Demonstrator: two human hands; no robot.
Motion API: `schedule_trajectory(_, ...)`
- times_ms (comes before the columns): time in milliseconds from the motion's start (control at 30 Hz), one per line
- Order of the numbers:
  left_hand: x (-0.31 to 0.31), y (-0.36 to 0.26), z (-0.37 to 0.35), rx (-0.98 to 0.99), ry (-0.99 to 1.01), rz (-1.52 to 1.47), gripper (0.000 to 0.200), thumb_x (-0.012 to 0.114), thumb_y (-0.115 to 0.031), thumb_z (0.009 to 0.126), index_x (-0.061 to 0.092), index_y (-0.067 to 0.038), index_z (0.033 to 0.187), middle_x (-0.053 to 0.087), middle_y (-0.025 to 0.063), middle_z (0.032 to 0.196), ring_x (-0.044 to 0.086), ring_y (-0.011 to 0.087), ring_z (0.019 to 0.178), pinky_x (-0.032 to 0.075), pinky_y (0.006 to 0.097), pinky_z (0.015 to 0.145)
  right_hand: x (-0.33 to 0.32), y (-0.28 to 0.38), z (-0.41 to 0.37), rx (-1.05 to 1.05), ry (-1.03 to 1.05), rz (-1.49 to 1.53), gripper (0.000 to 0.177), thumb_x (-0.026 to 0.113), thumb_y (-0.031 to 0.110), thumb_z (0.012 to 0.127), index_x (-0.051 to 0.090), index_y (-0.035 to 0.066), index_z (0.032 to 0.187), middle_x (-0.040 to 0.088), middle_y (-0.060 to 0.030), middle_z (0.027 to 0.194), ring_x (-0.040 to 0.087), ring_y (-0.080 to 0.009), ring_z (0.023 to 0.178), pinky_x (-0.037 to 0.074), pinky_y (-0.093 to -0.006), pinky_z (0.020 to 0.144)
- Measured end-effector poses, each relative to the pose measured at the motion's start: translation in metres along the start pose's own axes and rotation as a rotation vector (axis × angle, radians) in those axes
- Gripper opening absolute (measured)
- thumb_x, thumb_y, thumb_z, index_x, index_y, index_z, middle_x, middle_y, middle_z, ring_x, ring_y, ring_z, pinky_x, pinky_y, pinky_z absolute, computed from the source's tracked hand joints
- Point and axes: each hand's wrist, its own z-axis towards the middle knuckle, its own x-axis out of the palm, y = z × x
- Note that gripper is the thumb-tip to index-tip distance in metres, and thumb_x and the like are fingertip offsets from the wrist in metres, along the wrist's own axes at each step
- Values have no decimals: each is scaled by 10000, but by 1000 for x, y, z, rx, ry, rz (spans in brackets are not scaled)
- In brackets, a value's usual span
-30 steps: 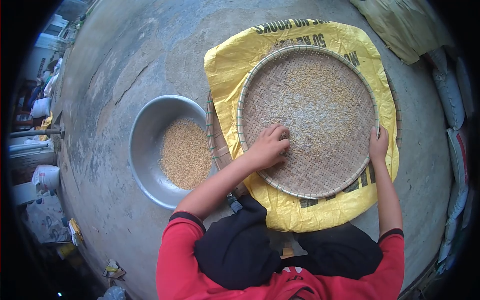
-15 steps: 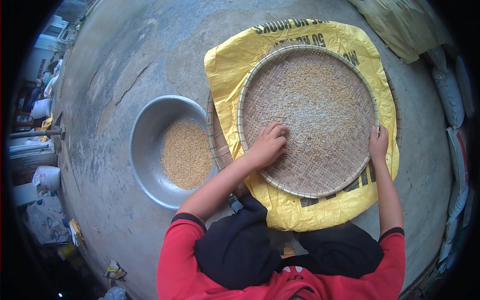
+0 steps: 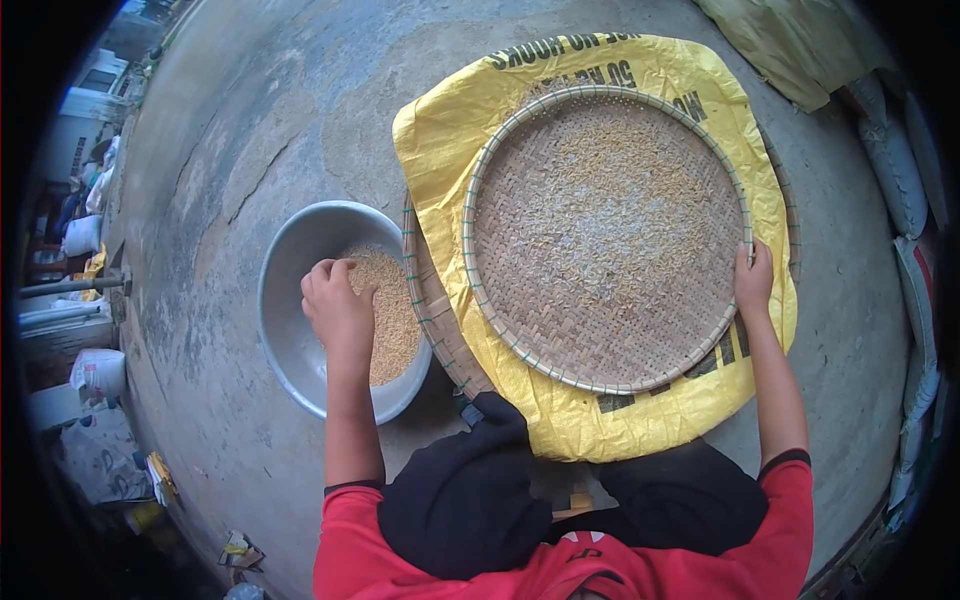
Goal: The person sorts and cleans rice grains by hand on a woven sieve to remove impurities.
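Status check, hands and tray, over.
Left hand bunched above grain in round metal bowl. Right hand grip on rim of round woven bamboo tray. Nothing in the way.

Yellow sack [image 3: 440, 150], black lettering; tan woven tray [image 3: 560, 345], green-stitched; grey bowl [image 3: 285, 340], golden grain [image 3: 398, 330]

the left grip [image 3: 338, 305] hangs with fingers bunched just above the grain [image 3: 397, 325] in the metal bowl [image 3: 285, 290] on the concrete floor [image 3: 230, 150]. the right grip [image 3: 754, 280] clasps the rim of the woven tray [image 3: 560, 335], which spreads to that grip's left on a yellow sack [image 3: 440, 130].
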Motion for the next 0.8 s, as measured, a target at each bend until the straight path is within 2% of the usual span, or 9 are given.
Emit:
schedule_trajectory(33, -1, 0, -1, 27, -77, 124, 234, 698, -91, 685, 608, -64, 899, 544, 126, 1084, 470, 292, 1075, 373, 423, 897, -1, 1, 0, 5, -3, 1, 363, 499, 263, 884, 522, -47, 1071, 547, -174, 989, 529, -312, 942, 408, -348, 846)
schedule_trajectory(67, 2, -4, 1, 33, -78, 124, 234, 698, -91, 685, 608, -64, 899, 544, 126, 1084, 470, 292, 1075, 373, 423, 897, -1, 1, 0, 8, 2, -7, 364, 498, 264, 884, 522, -47, 1071, 547, -174, 989, 528, -312, 943, 408, -347, 846)
schedule_trajectory(133, 17, -25, -2, 310, 33, -182, 315, 735, -128, 657, 621, -101, 949, 467, 126, 1191, 370, 329, 1173, 316, 446, 962, -2, 4, -1, 10, 8, -19, 365, 497, 266, 885, 522, -47, 1071, 547, -174, 989, 528, -311, 944, 407, -347, 846)
schedule_trajectory(200, 47, -53, -11, 507, 162, -425, 311, 738, -150, 651, 609, -95, 928, 458, 134, 1205, 361, 353, 1180, 312, 459, 971, -3, 7, 0, 22, 15, -22, 364, 492, 264, 886, 522, -48, 1071, 548, -175, 989, 528, -310, 944, 407, -347, 847)
schedule_trajectory(267, 72, -82, -26, 699, 265, -480, 279, 737, -164, 651, 593, -106, 883, 441, 128, 1224, 330, 360, 1211, 293, 475, 986, -1, 3, 1, 21, 23, -17, 350, 490, 254, 882, 525, -40, 1070, 546, -171, 987, 529, -314, 936, 410, -354, 834)
schedule_trajectory(333, 92, -101, -41, 770, 337, -506, 243, 730, -171, 656, 573, -112, 832, 420, 116, 1241, 297, 356, 1238, 274, 506, 994, 0, 1, 1, 21, 32, -12, 337, 487, 243, 878, 529, -32, 1068, 545, -167, 986, 529, -318, 928, 413, -361, 822)
schedule_trajectory(533, 116, -112, -53, 723, 316, -452, 221, 710, -168, 668, 557, -112, 818, 399, 102, 1258, 282, 347, 1248, 256, 562, 981, 1, -2, 1, -4, 20, -21, 338, 487, 245, 878, 530, -33, 1066, 548, -172, 985, 532, -319, 925, 415, -365, 818)
schedule_trajectory(800, 117, -119, -59, 703, 336, -464, 188, 681, -154, 699, 547, -93, 816, 391, 111, 1263, 277, 348, 1253, 244, 572, 993, -1, 3, 1, 1, 10, -17, 342, 489, 248, 879, 527, -30, 1073, 549, -170, 976, 533, -323, 918, 413, -364, 818)
